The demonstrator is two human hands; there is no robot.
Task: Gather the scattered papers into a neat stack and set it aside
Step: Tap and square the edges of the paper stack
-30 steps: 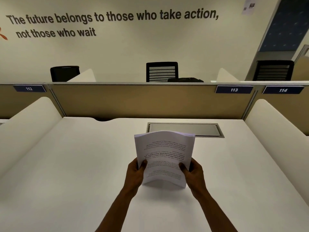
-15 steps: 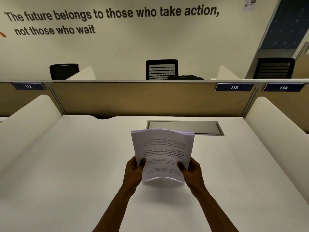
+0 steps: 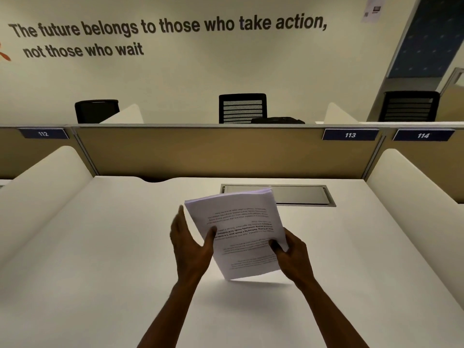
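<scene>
While the right hand (image 3: 292, 257) pinches the lower right edge of the paper stack (image 3: 238, 232), thumb on top and fingers curled beneath, the left hand (image 3: 189, 243) stands spread beside the stack's left edge, fingers straight, thumb touching the top sheet. Tilted to the left, the stack hangs above the white desk (image 3: 100, 272), its printed text upside down, just short of the grey cable hatch (image 3: 301, 194).

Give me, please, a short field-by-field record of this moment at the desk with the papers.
paper stack: gathered, tilted, lifted clear of the desk
right hand: grip closed on the stack's right edge
left hand: fingers spread, thumb on the stack's left edge
desk: white, no loose sheets visible
cable hatch: closed, behind the stack
task state: stack not yet set aside
</scene>
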